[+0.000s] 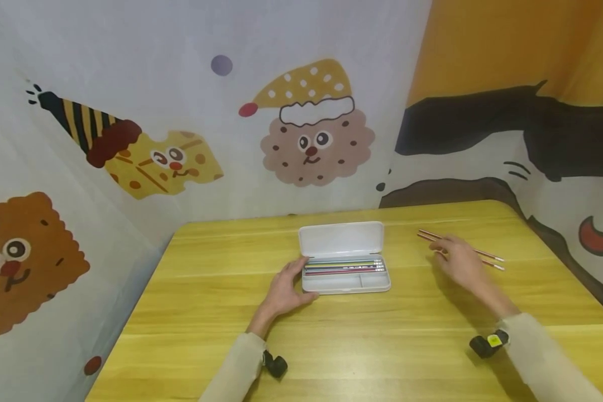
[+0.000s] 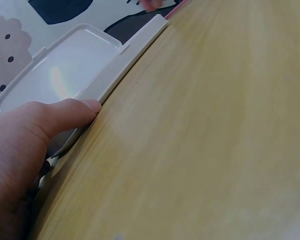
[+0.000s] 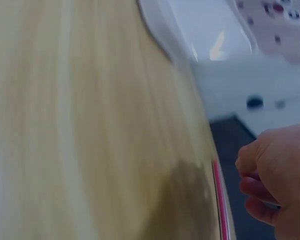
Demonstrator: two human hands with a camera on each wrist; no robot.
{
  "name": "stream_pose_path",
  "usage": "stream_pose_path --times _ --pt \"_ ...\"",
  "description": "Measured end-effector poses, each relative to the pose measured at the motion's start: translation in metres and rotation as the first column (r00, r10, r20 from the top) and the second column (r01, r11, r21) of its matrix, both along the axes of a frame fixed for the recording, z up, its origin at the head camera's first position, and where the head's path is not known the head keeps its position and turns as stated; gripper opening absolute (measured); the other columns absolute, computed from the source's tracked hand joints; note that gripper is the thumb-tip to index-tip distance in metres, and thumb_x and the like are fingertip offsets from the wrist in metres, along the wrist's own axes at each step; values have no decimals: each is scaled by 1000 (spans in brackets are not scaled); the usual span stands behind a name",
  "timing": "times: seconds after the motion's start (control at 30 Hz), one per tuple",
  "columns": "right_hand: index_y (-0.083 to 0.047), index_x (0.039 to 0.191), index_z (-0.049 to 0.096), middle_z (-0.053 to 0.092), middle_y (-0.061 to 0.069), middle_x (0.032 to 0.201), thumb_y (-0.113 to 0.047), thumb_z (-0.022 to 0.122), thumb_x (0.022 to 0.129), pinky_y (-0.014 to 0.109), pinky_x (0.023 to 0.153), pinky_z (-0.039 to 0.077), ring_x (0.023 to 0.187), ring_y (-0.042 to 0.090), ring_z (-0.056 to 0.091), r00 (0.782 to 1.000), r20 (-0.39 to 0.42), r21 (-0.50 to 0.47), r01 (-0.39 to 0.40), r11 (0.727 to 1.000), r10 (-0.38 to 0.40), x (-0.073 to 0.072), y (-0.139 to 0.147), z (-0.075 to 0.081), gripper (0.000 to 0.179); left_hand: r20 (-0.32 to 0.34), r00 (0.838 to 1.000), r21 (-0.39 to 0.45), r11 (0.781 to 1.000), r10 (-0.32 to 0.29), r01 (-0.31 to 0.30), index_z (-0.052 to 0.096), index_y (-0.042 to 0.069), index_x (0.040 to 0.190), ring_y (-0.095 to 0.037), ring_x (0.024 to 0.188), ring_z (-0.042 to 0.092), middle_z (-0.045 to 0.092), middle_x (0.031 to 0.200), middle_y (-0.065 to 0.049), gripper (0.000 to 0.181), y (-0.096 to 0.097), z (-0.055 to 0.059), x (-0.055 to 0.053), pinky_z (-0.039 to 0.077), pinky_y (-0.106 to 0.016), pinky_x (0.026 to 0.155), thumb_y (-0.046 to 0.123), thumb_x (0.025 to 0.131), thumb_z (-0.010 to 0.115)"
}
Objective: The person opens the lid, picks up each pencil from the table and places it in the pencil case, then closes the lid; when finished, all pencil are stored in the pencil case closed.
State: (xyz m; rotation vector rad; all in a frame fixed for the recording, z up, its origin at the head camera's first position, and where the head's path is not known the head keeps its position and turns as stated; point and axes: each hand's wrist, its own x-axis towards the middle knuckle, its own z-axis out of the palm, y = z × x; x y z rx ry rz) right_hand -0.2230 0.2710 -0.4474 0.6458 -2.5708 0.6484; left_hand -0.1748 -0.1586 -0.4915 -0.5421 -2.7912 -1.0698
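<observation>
A white pencil case [image 1: 331,283] lies with its lid [image 1: 341,239] raised. Several pencils [image 1: 341,267] are side by side in its rear part, with small bare compartments in front. My left hand [image 1: 283,289] grips the left end of the case; in the left wrist view its thumb [image 2: 72,114] presses the front edge. To the right, two reddish pencils [image 1: 491,261] with white ends lie on the table. My right hand [image 1: 459,262] is over them, fingers loosely bent. The right wrist view shows a gap between these fingers and a red pencil [image 3: 220,200].
The yellow wood-grain table [image 1: 362,346] has its far edge against a cloth [image 1: 191,33] printed with cartoon figures. Dark wrist cameras [image 1: 487,343] are strapped on both wrists at the beige sleeves [image 1: 548,352].
</observation>
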Motion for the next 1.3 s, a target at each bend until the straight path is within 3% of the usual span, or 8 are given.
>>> stream_pose_path --times 0.2,0.43,0.57,0.97,1.3 --pt "8 95 71 61 28 90 10 73 75 58 60 48 78 45 58 993 -67 23 95 995 -93 9 48 -9 20 -4 1000 -8 1000 -1 1 41 17 153 -33 138 40 42 154 -7 94 0 -1 -1 33 -56 111 34 74 88" --pt "7 98 70 59 31 92 6 78 73 60 66 41 80 50 53 980 -95 67 181 981 -175 15 75 -13 27 9 1000 3 1000 2 -2 41 16 154 -35 139 39 41 155 -7 94 0 2 0 31 -58 111 34 74 88" --pt "5 101 69 58 33 95 3 79 76 59 64 40 82 51 51 976 -64 103 215 971 -209 18 81 -15 27 4 1000 10 1000 -5 5 41 15 153 -35 137 40 42 154 -9 94 -1 2 1 32 -59 110 34 73 88" --pt "3 102 70 58 33 93 3 70 86 60 57 44 77 52 53 973 37 154 218 964 -226 19 81 -17 17 -2 1000 -6 1000 -7 7 40 16 154 -34 137 41 42 154 -8 95 -1 -1 1 33 -57 110 36 74 87" --pt "3 101 68 57 28 85 6 66 85 58 49 44 69 49 54 970 53 145 229 963 -239 16 82 -22 16 -4 1000 -11 1000 -5 5 40 17 154 -32 138 40 42 154 -7 94 0 0 0 33 -56 110 37 75 87"
